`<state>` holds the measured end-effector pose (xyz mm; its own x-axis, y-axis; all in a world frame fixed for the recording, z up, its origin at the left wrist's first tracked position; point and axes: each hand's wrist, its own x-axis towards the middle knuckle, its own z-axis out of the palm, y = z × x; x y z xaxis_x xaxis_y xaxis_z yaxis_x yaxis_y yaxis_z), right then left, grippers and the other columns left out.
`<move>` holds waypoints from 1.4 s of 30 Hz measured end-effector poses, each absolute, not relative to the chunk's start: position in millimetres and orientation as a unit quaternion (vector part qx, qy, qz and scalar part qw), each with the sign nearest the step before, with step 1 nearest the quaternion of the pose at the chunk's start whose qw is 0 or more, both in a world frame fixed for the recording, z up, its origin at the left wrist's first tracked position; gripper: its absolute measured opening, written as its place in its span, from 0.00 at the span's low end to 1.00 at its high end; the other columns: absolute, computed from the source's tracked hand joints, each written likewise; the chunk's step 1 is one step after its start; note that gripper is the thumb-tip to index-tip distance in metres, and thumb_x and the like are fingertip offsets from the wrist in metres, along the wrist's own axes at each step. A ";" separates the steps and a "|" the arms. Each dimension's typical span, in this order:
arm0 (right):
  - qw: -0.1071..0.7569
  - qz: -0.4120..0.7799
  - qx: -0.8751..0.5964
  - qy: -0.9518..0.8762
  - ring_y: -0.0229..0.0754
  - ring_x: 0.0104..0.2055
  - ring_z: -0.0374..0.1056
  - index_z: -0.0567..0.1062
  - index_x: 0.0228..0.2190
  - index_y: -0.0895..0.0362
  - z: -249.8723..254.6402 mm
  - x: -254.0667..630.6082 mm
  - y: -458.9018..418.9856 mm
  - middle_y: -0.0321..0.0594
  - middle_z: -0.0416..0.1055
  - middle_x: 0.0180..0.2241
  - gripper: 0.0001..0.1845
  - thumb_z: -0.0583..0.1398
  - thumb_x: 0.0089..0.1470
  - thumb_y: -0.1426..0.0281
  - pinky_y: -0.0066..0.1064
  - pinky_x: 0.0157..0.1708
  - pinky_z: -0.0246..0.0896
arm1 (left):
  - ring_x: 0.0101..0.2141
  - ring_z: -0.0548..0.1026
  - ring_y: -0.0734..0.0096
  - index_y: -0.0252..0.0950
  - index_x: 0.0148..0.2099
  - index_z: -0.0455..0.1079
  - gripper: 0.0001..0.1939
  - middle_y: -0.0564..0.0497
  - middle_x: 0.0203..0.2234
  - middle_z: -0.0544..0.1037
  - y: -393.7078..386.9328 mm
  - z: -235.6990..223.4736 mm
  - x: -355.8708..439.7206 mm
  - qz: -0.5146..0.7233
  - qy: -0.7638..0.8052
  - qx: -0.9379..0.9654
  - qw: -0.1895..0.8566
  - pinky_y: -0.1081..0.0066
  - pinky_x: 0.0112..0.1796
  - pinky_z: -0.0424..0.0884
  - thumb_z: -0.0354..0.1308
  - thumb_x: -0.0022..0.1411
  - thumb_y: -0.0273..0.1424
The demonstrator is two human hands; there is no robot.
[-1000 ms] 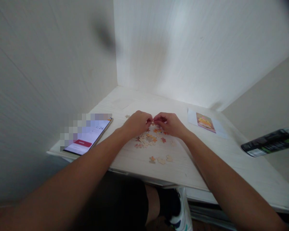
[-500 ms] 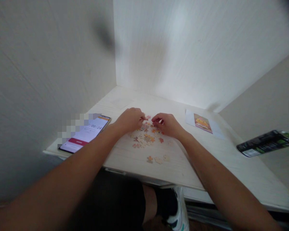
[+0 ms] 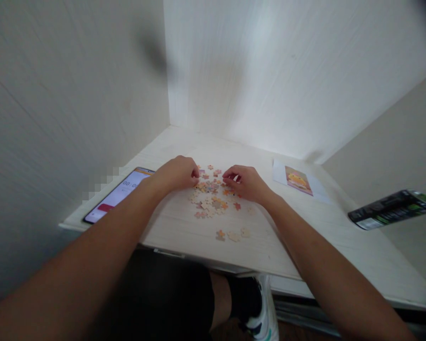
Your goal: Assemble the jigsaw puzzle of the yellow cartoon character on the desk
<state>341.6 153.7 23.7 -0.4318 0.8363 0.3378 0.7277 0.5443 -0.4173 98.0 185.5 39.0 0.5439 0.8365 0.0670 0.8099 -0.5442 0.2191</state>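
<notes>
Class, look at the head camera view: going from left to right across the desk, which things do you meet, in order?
Phone → left hand → puzzle pieces → right hand → picture card → dark packet.

My counter (image 3: 184, 227) shows pale, matt wood grain. The puzzle pieces (image 3: 213, 196) look like matt card. The phone (image 3: 119, 194) has a glossy glass screen. The picture sheet (image 3: 298, 181) is printed paper.
</notes>
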 end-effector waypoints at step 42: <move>0.253 0.093 -0.464 -0.844 0.36 0.30 0.68 0.78 0.32 0.57 25.5 341.6 152.4 0.39 0.76 0.31 0.07 0.59 0.54 0.72 0.28 0.33 0.63 | 0.30 0.73 0.70 0.39 0.37 0.76 0.12 0.50 0.30 0.79 178.7 45.5 99.2 0.091 0.431 0.894 0.078 0.71 0.32 0.65 0.54 0.52 0.28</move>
<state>341.6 152.4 25.5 -0.4421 0.8300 0.3401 0.7361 0.5524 -0.3913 99.2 178.7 45.5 0.6117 0.7853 0.0955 0.7567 -0.6161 0.2187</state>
